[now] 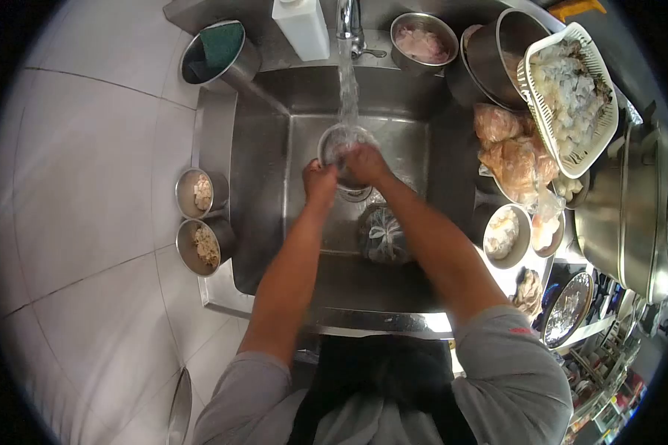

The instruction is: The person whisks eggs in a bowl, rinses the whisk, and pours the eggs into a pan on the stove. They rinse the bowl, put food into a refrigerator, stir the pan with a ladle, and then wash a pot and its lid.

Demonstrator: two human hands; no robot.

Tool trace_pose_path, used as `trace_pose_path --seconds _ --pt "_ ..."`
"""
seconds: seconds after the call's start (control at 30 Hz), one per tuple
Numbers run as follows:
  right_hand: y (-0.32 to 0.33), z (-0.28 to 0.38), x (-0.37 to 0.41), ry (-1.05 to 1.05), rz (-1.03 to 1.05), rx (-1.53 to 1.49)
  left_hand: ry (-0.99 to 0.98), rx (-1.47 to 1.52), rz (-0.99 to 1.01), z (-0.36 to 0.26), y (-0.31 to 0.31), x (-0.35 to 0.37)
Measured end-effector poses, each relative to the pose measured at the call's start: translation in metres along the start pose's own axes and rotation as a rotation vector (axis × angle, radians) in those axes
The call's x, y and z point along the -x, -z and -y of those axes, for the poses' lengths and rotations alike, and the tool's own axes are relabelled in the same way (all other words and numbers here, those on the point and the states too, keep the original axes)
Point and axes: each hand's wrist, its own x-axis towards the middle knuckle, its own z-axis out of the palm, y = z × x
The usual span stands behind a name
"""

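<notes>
Small steel bowl is held under the tap, at 12 o'clock in the sink. Its rim is pinched by fingers of the left hand, and the 5 o'clock edge is clasped by the right hand. The bowl is judged light, stiff and wet-slippery, and best gripped at the rim.

Sink & bowl silver-grey; basket + bottle white; sponge green; sleeves grey w/ red mark; apron black

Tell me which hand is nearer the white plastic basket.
Right. The right hand is on the steel bowl at the side toward the white plastic basket; the left hand grips the far side.
</notes>
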Motion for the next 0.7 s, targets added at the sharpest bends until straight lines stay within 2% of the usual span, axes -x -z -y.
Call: trace_pose_path --seconds 0.03,0.07,0.1,0.13,0.17,0.23,0.27,0.3,0.33,0.37,0.4,0.43,0.47,0.5,0.53,0.6,0.63,0.67,0.7 --pt "0.004 0.006 -0.009 0.000 -0.001 0.001 0.092 -0.125 0.028 -0.004 -0.012 0.002" --pt "0.004 0.018 -0.024 -0.411 -0.094 -0.683 0.027 0.047 0.084 0.032 -0.016 -0.019" --pt "0.018 0.031 -0.032 -0.824 -0.185 -1.369 0.027 0.044 0.085 0.026 -0.013 -0.017" --pt "0.040 0.030 -0.022 -0.687 0.195 -1.129 0.015 0.009 0.049 0.019 -0.006 -0.015" --pt "0.043 0.029 -0.011 -0.689 0.187 -1.125 -0.003 -0.024 0.018 0.011 0.000 -0.016" --pt "0.041 0.029 0.012 -0.213 0.357 -0.492 0.016 0.084 -0.058 0.012 0.016 -0.033" --pt "0.083 0.037 0.018 -0.099 0.452 -0.328 0.078 0.147 -0.040 0.016 0.023 -0.044" --pt "0.081 0.035 0.024 -0.102 0.458 -0.334 0.142 0.207 -0.023 0.024 0.033 -0.060" --pt "0.077 0.029 0.027 0.100 0.255 -0.244 0.314 0.331 0.106 0.045 0.050 -0.096" --pt "0.071 0.023 0.025 0.302 0.050 -0.146 0.314 0.332 0.109 0.029 0.044 -0.088" --pt "0.051 0.015 0.010 0.093 0.227 -0.292 0.380 0.370 0.122 -0.001 0.032 -0.068" --pt "0.052 0.015 -0.004 0.090 0.228 -0.293 0.443 0.408 0.135 -0.019 0.019 -0.054" --pt "0.056 0.019 -0.015 -0.113 0.101 -0.392 0.449 0.406 0.135 -0.018 -0.003 -0.048" --pt "0.056 0.021 -0.023 -0.317 -0.026 -0.489 0.083 0.333 0.110 -0.014 -0.033 -0.041" --pt "0.046 0.016 -0.034 -0.317 -0.023 -0.490 -0.288 0.254 0.085 -0.012 -0.050 -0.041" --pt "0.028 0.010 -0.047 -0.345 -0.296 -0.525 -0.289 0.360 0.120 -0.003 -0.054 -0.048" --pt "0.026 0.010 -0.046 -0.341 -0.293 -0.521 -0.297 0.468 0.159 0.000 -0.057 -0.054" --pt "0.035 0.018 -0.041 -0.521 -0.152 -0.568 -0.253 0.390 0.055 -0.008 -0.059 -0.055" --pt "0.045 0.026 -0.035 -0.698 -0.011 -0.612 -0.256 0.390 0.056 -0.009 -0.048 -0.056"
